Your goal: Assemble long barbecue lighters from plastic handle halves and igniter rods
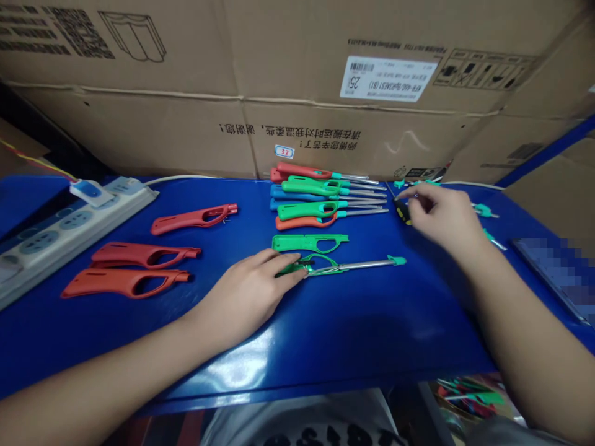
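Note:
My left hand [253,291] lies over the handle end of an opened green lighter [332,263], thumb and fingers closed on it near the trigger loop. Its metal tube [367,264] points right and ends in a teal tip. Just above it lies a separate green handle shell [309,243]. My right hand [434,214] curls its fingers at a small screwdriver [402,212] with a black and yellow handle, its thin shaft pointing up and left. The palm side of both hands is hidden.
Several long-tube lighters [307,210] are stacked at the back. Red handle shells [125,282] lie left, beside a white power strip [69,226]. Teal-tipped parts [486,210] lie beyond my right hand. A cardboard box [186,124] walls the back. Below the blue table [372,334], a container holds coloured parts [474,396].

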`<state>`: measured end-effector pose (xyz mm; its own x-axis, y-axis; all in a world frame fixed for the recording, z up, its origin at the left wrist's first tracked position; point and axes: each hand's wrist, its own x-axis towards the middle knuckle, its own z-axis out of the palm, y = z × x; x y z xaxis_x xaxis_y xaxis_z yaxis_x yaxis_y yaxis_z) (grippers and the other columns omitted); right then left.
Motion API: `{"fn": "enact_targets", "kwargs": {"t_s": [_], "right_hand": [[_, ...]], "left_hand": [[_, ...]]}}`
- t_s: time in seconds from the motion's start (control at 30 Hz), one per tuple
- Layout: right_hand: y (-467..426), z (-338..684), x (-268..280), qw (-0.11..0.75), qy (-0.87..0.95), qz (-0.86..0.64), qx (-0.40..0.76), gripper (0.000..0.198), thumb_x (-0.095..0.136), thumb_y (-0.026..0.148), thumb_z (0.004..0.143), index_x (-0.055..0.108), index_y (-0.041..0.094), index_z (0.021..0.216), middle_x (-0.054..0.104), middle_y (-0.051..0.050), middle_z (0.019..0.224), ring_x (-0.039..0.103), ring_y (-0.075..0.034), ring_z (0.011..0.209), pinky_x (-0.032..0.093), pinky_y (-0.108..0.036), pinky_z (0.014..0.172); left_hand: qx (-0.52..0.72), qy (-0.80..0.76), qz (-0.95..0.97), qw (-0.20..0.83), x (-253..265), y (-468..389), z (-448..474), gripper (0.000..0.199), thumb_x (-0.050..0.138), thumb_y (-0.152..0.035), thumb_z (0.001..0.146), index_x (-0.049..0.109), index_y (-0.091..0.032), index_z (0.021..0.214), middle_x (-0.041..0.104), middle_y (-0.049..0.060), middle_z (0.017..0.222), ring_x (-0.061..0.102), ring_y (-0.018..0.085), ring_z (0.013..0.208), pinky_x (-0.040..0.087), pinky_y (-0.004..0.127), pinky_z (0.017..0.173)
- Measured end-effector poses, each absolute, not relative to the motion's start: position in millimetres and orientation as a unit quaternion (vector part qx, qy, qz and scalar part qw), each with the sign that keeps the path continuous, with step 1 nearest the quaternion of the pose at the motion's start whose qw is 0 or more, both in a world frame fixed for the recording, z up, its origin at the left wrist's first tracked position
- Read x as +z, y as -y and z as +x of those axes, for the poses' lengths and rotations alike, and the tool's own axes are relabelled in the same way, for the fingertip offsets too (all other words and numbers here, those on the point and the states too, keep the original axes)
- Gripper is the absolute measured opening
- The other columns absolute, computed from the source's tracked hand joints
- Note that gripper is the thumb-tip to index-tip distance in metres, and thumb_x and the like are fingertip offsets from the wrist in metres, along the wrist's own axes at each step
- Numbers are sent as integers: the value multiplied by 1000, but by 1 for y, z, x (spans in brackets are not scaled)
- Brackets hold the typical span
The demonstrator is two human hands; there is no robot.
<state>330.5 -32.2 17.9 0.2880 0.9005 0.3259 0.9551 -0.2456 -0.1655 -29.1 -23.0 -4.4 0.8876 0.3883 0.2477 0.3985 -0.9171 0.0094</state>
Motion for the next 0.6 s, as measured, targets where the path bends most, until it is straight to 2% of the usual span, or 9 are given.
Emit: {"fn": "enact_targets", "kwargs": {"t_s": [0.13,0.2,0.37,0.47,0.6], "right_hand": [[23,378,14,115,524,-838,-100,32,56,18,80,73,16,107,68,-15,105,63,-29,98,48,-36,82],[21,396,9,99,503,-853,-99,35,57,20,80,71,15,112,65,-17,111,61,-31,106,48,-38,89],[18,415,1,85,470,-873,-103,40,54,26,85,68,17,121,60,-18,123,57,-34,116,47,-44,97],[16,414,0,78,481,-869,-90,39,49,24,87,68,19,121,59,-16,128,55,-33,120,47,-42,98],[13,407,2,59,493,-866,-58,37,53,17,80,72,17,111,63,-16,124,60,-31,110,48,-39,91]], "left_hand": [[-127,191,-973,29,-6,22,-31,40,51,-9,94,69,-21,128,70,10,128,69,29,108,61,45,89],[-124,183,-975,34,-7,22,-32,41,50,-9,95,68,-21,129,69,11,130,69,30,113,61,46,92],[-128,172,-976,26,-8,21,-33,42,47,-10,97,66,-19,132,68,7,134,67,27,120,59,43,100],[-128,168,-977,17,-9,20,-33,42,46,-11,97,64,-18,134,67,7,135,67,25,122,58,41,101],[-127,179,-976,3,-7,21,-32,42,46,-11,98,62,-16,137,66,8,136,67,25,121,58,42,101]]}}
